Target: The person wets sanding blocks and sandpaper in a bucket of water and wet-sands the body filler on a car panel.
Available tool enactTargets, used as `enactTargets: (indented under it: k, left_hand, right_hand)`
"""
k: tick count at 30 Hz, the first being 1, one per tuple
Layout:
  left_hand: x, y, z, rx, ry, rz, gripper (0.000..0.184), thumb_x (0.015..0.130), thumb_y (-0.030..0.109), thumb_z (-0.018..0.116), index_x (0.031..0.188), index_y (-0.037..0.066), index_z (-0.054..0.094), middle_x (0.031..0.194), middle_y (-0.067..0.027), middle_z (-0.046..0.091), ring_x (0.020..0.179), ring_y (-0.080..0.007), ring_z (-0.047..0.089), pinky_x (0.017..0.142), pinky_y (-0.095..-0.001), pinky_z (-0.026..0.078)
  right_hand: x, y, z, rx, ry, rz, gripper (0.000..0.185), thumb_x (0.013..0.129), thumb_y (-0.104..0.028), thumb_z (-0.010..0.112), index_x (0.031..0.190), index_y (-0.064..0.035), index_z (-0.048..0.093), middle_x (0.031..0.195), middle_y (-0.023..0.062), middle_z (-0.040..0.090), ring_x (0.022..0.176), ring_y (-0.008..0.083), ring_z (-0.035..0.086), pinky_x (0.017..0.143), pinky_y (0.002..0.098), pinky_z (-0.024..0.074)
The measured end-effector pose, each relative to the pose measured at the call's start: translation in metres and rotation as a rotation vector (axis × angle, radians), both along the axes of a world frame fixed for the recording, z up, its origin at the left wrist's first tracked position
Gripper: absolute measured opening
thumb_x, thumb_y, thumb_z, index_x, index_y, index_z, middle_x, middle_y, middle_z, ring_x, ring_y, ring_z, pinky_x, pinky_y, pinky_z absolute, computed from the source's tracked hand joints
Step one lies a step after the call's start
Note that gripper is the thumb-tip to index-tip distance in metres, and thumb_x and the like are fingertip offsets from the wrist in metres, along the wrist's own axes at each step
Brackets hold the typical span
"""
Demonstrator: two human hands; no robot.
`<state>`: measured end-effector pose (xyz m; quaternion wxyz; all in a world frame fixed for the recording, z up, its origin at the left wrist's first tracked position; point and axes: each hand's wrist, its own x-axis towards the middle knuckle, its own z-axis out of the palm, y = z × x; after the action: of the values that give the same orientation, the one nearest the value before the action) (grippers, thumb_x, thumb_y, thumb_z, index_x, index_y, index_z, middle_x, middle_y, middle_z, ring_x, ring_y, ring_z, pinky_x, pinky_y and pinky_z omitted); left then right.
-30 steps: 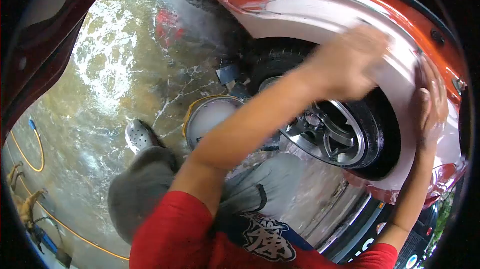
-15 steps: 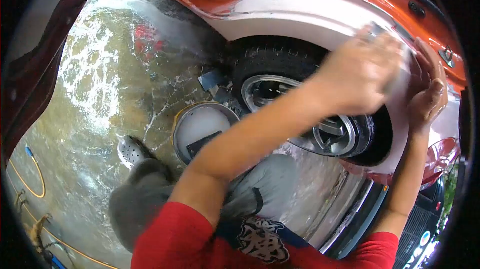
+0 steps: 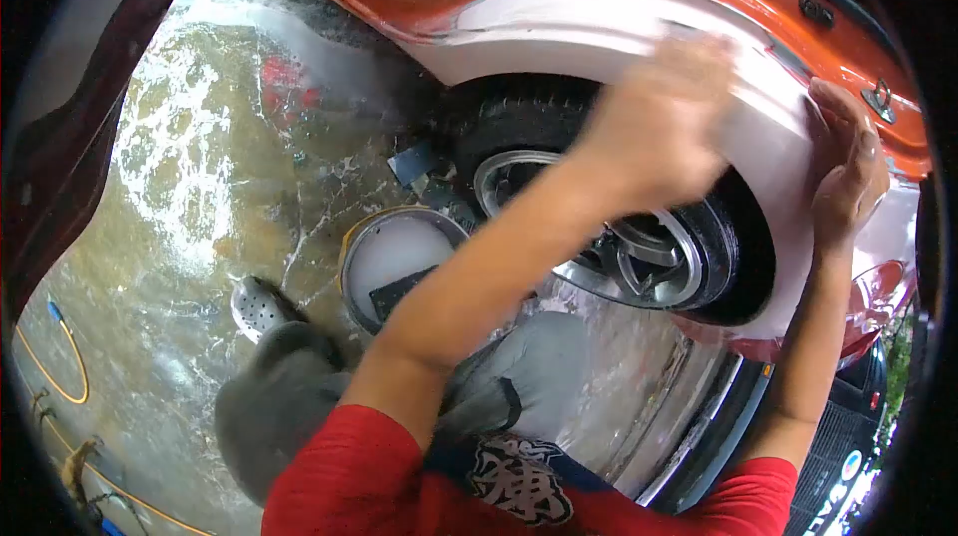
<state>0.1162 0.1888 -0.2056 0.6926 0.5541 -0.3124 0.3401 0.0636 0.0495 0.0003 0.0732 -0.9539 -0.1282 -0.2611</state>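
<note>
Blurred by motion, my left hand point(image 3: 664, 117) is closed on a flat grey pad point(image 3: 689, 30), most of which the fingers hide. It lies over the pale whitish fender point(image 3: 559, 12) of an orange-red car, above the wheel arch. My right hand point(image 3: 848, 162) has its fingers extended and touches the same panel farther right, near the orange edge, holding nothing visible. Below my left forearm is the car's wheel point(image 3: 649, 262), with a black tyre and silver spokes, partly covered by the arm.
A round bucket point(image 3: 344, 271) of cloudy liquid stands by my knees, a dark flat piece at its rim. Bluish sheets point(image 3: 410, 165) lie on the wet floor beyond it. A yellow hose point(image 3: 150, 508) runs at lower left. A dark red car panel point(image 3: 75, 147) borders the left.
My left hand first shifted slightly right along the fender, then back left with the pad. My right hand stays against the panel. The view has shifted, bringing the dark piece in the bucket into sight.
</note>
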Motion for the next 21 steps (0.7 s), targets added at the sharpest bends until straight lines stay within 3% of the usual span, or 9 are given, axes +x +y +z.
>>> enactTargets:
  k: [3, 5, 8, 11, 12, 14, 16, 19, 21]
  left_hand:
    - [-0.019, -0.024, 0.048, -0.094, -0.129, -0.058, 0.057, 0.077, 0.021, 0.067, 0.127, -0.006, 0.062, 0.136, -0.0252, 0.060, 0.133, -0.0361, 0.054, 0.118, -0.0482, 0.035]
    - [-0.004, -0.016, 0.034, -0.070, -0.181, -0.090, 0.057, 0.077, 0.021, 0.068, 0.127, -0.003, 0.062, 0.138, -0.0225, 0.060, 0.134, -0.0347, 0.054, 0.119, -0.0477, 0.034]
    - [0.015, 0.033, -0.040, 0.089, 0.046, -0.039, 0.052, 0.084, 0.011, 0.061, 0.135, 0.003, 0.061, 0.147, -0.0178, 0.055, 0.140, -0.0317, 0.047, 0.122, -0.0447, 0.030]
    - [0.039, 0.063, -0.137, -0.075, 0.466, -0.094, 0.048, 0.090, 0.009, 0.053, 0.136, 0.000, 0.061, 0.150, -0.0163, 0.054, 0.145, -0.0289, 0.043, 0.123, -0.0412, 0.028]
    - [0.040, 0.074, -0.139, -0.110, 0.526, -0.114, 0.049, 0.090, 0.010, 0.054, 0.137, 0.000, 0.060, 0.150, -0.0171, 0.053, 0.143, -0.0305, 0.045, 0.122, -0.0410, 0.028]
    - [0.037, 0.057, -0.127, -0.010, 0.401, 0.010, 0.051, 0.090, 0.011, 0.054, 0.139, -0.001, 0.058, 0.150, -0.0188, 0.052, 0.142, -0.0324, 0.045, 0.122, -0.0429, 0.028]
    - [0.018, 0.035, -0.074, 0.114, 0.196, 0.137, 0.056, 0.089, 0.016, 0.058, 0.142, -0.003, 0.053, 0.149, -0.0219, 0.052, 0.141, -0.0361, 0.046, 0.121, -0.0488, 0.028]
    - [-0.012, -0.001, 0.028, 0.067, -0.065, -0.057, 0.059, 0.086, 0.023, 0.064, 0.138, -0.004, 0.055, 0.145, -0.0209, 0.055, 0.139, -0.0350, 0.047, 0.120, -0.0531, 0.030]
    - [-0.009, -0.005, 0.032, 0.024, -0.087, -0.080, 0.057, 0.085, 0.021, 0.063, 0.137, -0.003, 0.056, 0.144, -0.0204, 0.056, 0.139, -0.0344, 0.048, 0.120, -0.0531, 0.030]
  right_hand:
    - [-0.010, 0.011, 0.022, -0.123, 0.034, -0.135, 0.050, 0.108, -0.033, 0.039, 0.113, 0.0052, 0.070, 0.110, 0.0168, 0.072, 0.106, 0.0283, 0.068, 0.098, 0.0358, 0.0498]
    - [-0.018, -0.003, 0.053, -0.624, -0.090, -0.124, 0.044, 0.108, -0.028, 0.041, 0.113, 0.0051, 0.070, 0.109, 0.0165, 0.072, 0.105, 0.0297, 0.068, 0.098, 0.0357, 0.0497]
    - [-0.029, -0.020, 0.077, -0.692, 0.063, -0.055, 0.036, 0.107, -0.020, 0.043, 0.114, 0.0063, 0.066, 0.119, 0.0188, 0.069, 0.114, 0.0317, 0.065, 0.101, 0.0384, 0.0486]
    - [-0.035, -0.034, 0.079, -0.812, 0.124, 0.004, 0.034, 0.104, -0.019, 0.045, 0.116, 0.0049, 0.066, 0.126, 0.0197, 0.065, 0.121, 0.0329, 0.060, 0.105, 0.0399, 0.0461]
    - [-0.037, -0.034, 0.076, -0.864, 0.099, 0.029, 0.034, 0.103, -0.020, 0.046, 0.116, 0.0045, 0.066, 0.126, 0.0195, 0.065, 0.121, 0.0336, 0.060, 0.105, 0.0403, 0.0454]
    - [-0.036, -0.036, 0.075, -1.015, 0.045, 0.070, 0.037, 0.101, -0.025, 0.048, 0.116, 0.0035, 0.066, 0.125, 0.0198, 0.064, 0.121, 0.0359, 0.059, 0.106, 0.0425, 0.0435]
    - [-0.036, -0.036, 0.073, -0.970, 0.053, 0.051, 0.039, 0.101, -0.026, 0.047, 0.116, 0.0036, 0.066, 0.125, 0.0203, 0.064, 0.121, 0.0366, 0.059, 0.106, 0.0435, 0.0432]
    - [-0.033, -0.040, 0.072, -0.940, 0.058, 0.034, 0.043, 0.102, -0.029, 0.042, 0.116, 0.0043, 0.066, 0.126, 0.0209, 0.064, 0.122, 0.0367, 0.059, 0.106, 0.0432, 0.0437]
    - [-0.032, -0.048, 0.072, -0.843, 0.065, 0.032, 0.045, 0.103, -0.029, 0.041, 0.116, 0.0048, 0.066, 0.125, 0.0210, 0.064, 0.122, 0.0363, 0.059, 0.107, 0.0429, 0.0440]
